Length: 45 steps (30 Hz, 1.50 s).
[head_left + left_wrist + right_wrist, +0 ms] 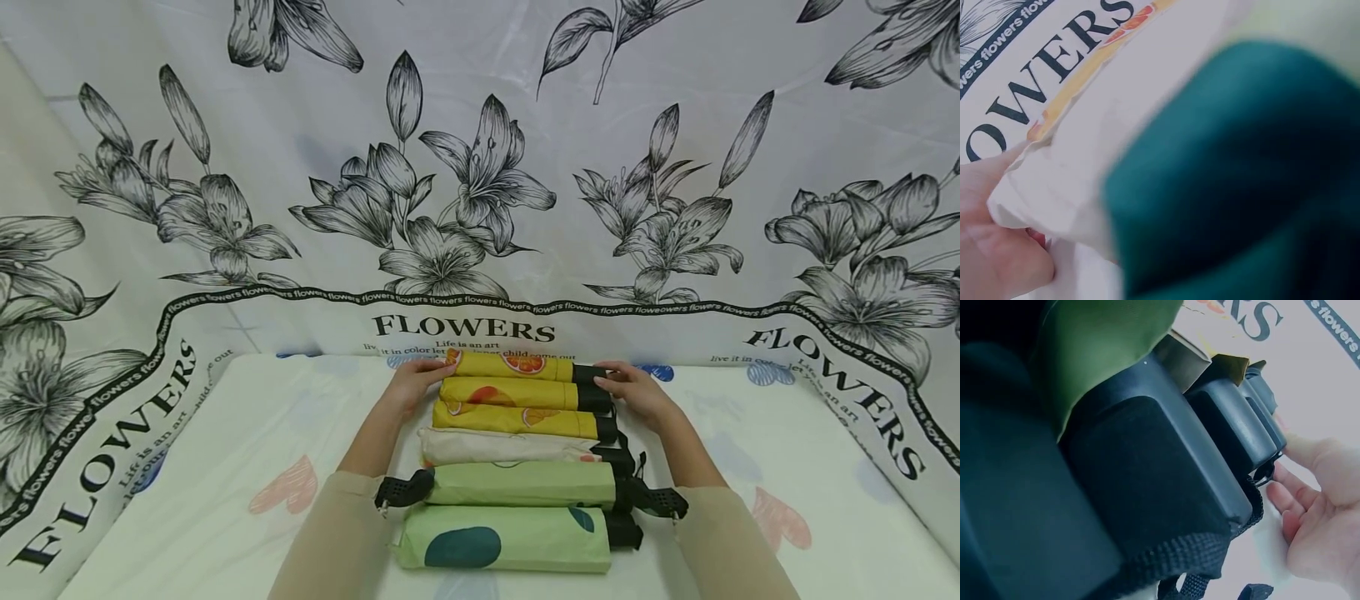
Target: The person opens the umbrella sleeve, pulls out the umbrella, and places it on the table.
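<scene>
Several folded umbrellas in fabric sleeves lie side by side in a column, black handles to the right. The farthest is a yellow umbrella with orange slices (487, 364). My left hand (411, 387) touches its left end with extended fingers. At its black handle, my right hand (637, 393) has its fingertips, fingers loosely bent. Nearer lie a second yellow umbrella (525, 395), a third yellow umbrella (502, 420), a cream umbrella (502, 446), a light green umbrella (525, 483) and a green umbrella with dark leaf shapes (540, 542). Nearer umbrellas hide much of the farthest one in both wrist views.
A white cloth with pink and blue hearts (285, 487) covers the table. Behind it hangs a white flower-print curtain (570, 250), its lower border meeting the table's far edge. Black wrist straps (1172, 559) loop from the handles.
</scene>
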Each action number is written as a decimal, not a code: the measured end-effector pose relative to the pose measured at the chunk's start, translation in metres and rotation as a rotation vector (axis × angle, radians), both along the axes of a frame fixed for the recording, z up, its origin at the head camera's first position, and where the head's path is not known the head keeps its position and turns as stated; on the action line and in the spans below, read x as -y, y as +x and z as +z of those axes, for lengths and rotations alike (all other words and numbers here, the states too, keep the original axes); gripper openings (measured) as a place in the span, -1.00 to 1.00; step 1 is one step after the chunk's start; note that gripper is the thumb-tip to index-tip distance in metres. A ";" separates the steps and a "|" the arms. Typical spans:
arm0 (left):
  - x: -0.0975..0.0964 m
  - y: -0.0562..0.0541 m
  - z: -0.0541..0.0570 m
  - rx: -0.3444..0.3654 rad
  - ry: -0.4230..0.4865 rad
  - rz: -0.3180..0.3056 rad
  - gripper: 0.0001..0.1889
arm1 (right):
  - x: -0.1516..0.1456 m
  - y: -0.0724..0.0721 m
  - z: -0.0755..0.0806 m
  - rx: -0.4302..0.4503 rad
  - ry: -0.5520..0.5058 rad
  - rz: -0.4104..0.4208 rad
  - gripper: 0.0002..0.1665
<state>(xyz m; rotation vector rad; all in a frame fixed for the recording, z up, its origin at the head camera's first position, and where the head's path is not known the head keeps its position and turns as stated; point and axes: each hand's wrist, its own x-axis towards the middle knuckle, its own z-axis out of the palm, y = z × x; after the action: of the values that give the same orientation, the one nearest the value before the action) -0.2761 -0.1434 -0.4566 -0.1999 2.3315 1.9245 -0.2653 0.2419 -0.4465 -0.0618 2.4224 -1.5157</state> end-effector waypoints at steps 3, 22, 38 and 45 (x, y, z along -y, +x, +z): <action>0.000 0.002 0.000 -0.035 -0.033 0.015 -0.68 | 0.001 0.000 0.000 -0.007 0.007 0.001 -0.35; -0.016 -0.005 0.001 0.007 0.106 0.017 -0.43 | -0.003 -0.001 -0.003 0.005 -0.004 -0.004 -0.40; -0.018 -0.012 -0.002 0.025 0.231 0.219 -0.58 | -0.001 0.002 -0.001 -0.033 0.006 -0.003 -0.40; -0.014 -0.008 0.003 0.020 0.132 0.165 -0.58 | -0.010 0.007 -0.001 -0.057 0.043 -0.017 -0.42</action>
<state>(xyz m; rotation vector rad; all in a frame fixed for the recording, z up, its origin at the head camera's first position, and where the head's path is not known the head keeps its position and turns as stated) -0.2845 -0.1293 -0.4537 -0.4082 2.2289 2.1316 -0.2583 0.2519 -0.4470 -0.0763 2.5050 -1.4880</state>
